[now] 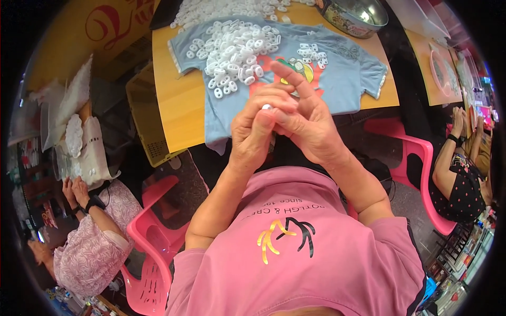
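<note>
Both hands meet above the table [174,100] edge. The left hand [256,131] and right hand [308,124] pinch one small white plastic piece [266,107] between pressed fingertips; its long axis cannot be told. The pile of white pieces [237,50] lies well ahead on the blue shirt [342,79], nearer the left hand.

A small workshop: heaped white plastic parts [237,50], pink chairs [150,253], seated workers

A small white plastic piece [267,107] shows only as a bright tip, pinched between the fingertips of the left hand [255,131] and right hand [305,124], above the surface's near edge.
</note>
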A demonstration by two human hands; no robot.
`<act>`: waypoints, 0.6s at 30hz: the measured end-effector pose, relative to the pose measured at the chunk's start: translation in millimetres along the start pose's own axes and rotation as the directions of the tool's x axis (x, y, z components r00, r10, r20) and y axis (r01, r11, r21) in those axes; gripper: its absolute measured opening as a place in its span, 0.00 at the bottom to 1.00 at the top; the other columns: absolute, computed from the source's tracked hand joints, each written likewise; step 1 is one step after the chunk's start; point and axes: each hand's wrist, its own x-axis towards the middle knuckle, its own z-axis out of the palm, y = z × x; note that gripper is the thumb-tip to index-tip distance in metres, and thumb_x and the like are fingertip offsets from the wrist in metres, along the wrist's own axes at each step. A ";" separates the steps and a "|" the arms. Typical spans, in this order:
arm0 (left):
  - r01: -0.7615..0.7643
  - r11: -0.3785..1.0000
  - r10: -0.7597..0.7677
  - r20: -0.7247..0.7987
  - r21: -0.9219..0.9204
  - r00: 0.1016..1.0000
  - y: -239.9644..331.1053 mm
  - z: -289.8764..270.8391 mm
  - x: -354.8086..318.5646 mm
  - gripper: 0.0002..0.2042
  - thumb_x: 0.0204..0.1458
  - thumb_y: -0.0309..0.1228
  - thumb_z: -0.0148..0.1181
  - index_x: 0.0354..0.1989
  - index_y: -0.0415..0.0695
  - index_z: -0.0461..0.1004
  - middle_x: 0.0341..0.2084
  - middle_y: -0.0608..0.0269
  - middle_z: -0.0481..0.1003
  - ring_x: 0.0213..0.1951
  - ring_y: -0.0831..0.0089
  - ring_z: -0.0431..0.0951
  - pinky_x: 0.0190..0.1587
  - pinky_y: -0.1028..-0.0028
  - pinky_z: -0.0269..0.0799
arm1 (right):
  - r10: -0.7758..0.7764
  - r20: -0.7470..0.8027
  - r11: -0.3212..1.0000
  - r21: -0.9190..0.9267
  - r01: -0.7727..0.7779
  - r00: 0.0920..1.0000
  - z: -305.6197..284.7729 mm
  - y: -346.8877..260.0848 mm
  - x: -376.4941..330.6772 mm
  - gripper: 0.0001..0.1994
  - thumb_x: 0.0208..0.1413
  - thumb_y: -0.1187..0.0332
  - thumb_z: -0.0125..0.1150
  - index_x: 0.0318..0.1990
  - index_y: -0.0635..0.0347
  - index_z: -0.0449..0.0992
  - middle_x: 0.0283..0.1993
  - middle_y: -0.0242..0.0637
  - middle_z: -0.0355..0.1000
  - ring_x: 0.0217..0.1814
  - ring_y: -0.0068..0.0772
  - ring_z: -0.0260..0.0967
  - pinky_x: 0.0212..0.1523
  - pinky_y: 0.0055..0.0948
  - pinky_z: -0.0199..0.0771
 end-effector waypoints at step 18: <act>0.481 0.030 0.339 -0.462 0.876 0.820 81.7 -190.1 -26.0 0.23 0.57 0.32 0.59 0.61 0.40 0.65 0.58 0.51 0.64 0.59 0.64 0.65 0.60 0.67 0.61 | -0.436 0.003 -0.002 -1.000 0.003 0.900 -127.1 -49.6 27.7 0.08 0.54 0.69 0.63 0.39 0.62 0.79 0.34 0.35 0.74 0.30 0.24 0.69 0.32 0.24 0.68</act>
